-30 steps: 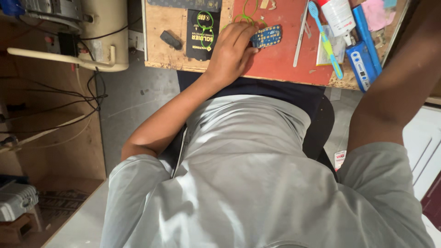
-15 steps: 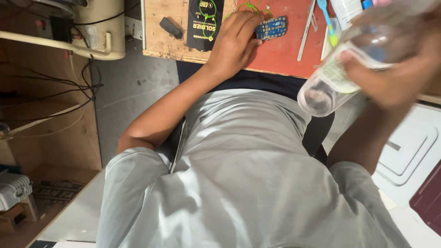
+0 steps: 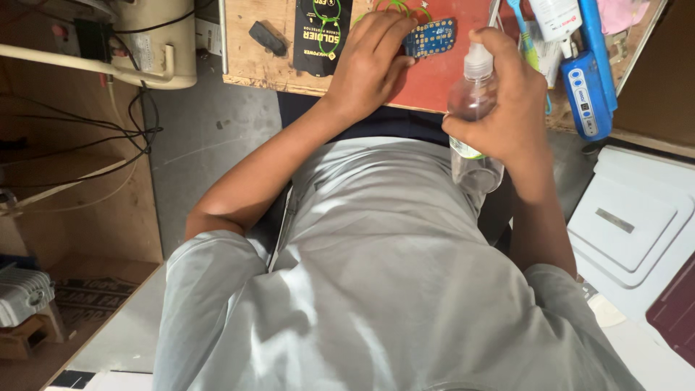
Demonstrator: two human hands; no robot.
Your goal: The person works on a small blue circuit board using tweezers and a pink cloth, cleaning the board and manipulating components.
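- left hand flat, fingers spread, pressing on blue circuit board on red mat, far part of tabletop
- right hand wrapped around clear spray bottle, just right of board, nozzle up
- black packet left of left hand

Left hand flat — right hand clenched

Black flat pkg w/ green rings on bench; blue pkg at right.
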